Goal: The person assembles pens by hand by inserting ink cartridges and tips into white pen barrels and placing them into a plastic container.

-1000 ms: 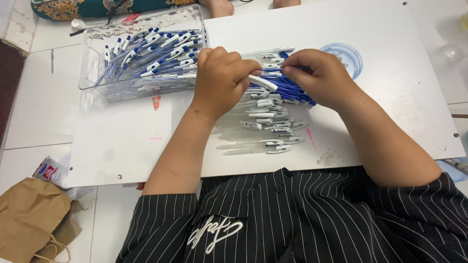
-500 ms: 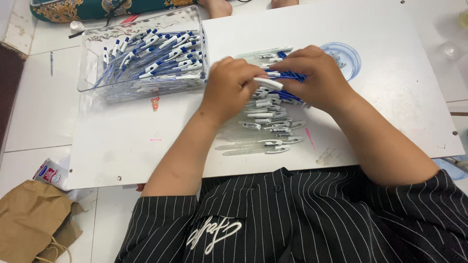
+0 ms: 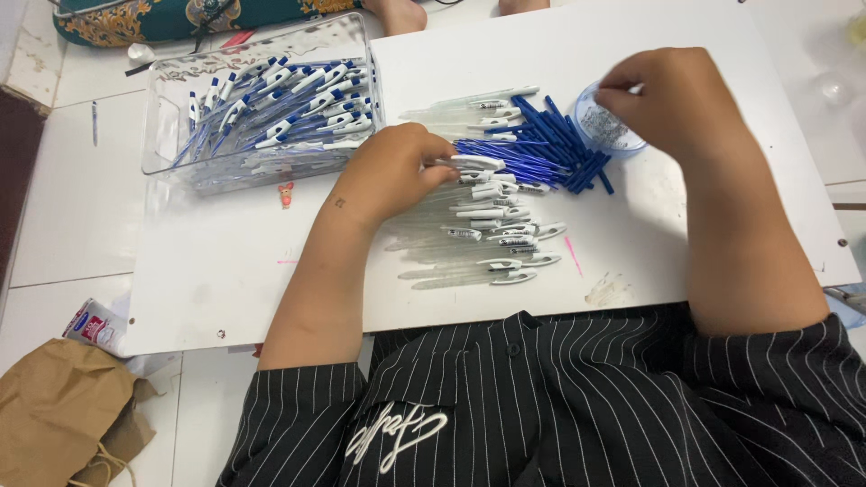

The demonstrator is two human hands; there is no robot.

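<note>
Left hand [image 3: 397, 171] curled, fingers [image 3: 439, 159] closed around one clear pen barrel with a white clip [image 3: 476, 163], held flat over the heap. Right hand [image 3: 672, 99] reaching away to the right, fingers [image 3: 618, 83] pinched together over a small round clear tub [image 3: 606, 132] of tiny parts; whether anything sits in that pinch, impossible to tell. Between the two hands, a fan of blue pen refills [image 3: 541, 149], tips spreading toward the tub and touching its rim. Just below the left hand, a loose pile of clear barrels with white clips [image 3: 492, 239], lying roughly parallel, some overlapping. All of it on a white board serving as counter [image 3: 225, 271], marked with a few pink streaks. At the board's upper left, a clear plastic bin [image 3: 171, 117] filled with finished blue-and-white pens [image 3: 289, 104]. Off the board at lower left, a crumpled brown paper bag [image 3: 54, 406] on the floor. Nearest the camera, a black pinstriped shirt [image 3: 559, 406].
</note>
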